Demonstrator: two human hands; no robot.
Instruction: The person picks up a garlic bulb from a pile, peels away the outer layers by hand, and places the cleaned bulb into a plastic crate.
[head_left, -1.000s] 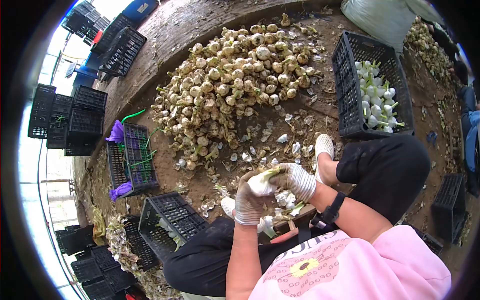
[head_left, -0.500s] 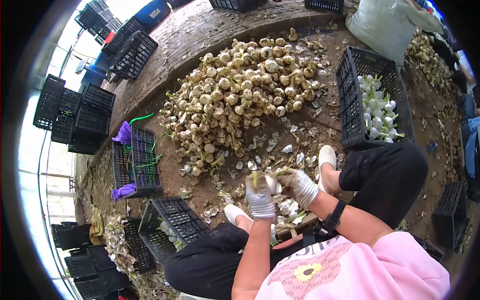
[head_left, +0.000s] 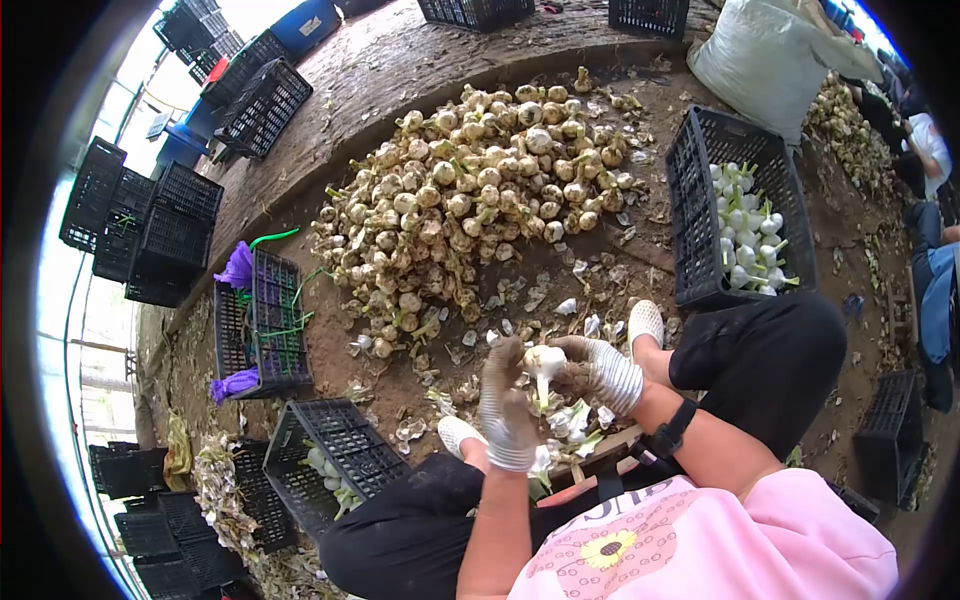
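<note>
A white garlic bulb point(head_left: 544, 361) with its stem pointing down is between my gloved hands. My right hand point(head_left: 602, 374) grips the bulb from its right side. Just left of the bulb, my left hand point(head_left: 508, 408) has its fingers stretched upward and does not close around it; slight blur hides whether it touches. Peeled skins and cut stems point(head_left: 574, 422) lie below the hands. Ahead of me, a large heap of unpeeled garlic point(head_left: 480, 190) covers the ground.
At right, a black crate point(head_left: 692, 215) holds clean white garlic bulbs point(head_left: 748, 235). A tilted crate point(head_left: 345, 450) by my left knee holds more. Left stands a crate with purple and green mesh point(head_left: 280, 320). A white sack point(head_left: 755, 65) stands at back right; people sit at far right.
My left hand has straightened its fingers and drawn slightly away from the bulb. The bulb shows more fully, stem down, in my right hand. The view has shifted slightly.
</note>
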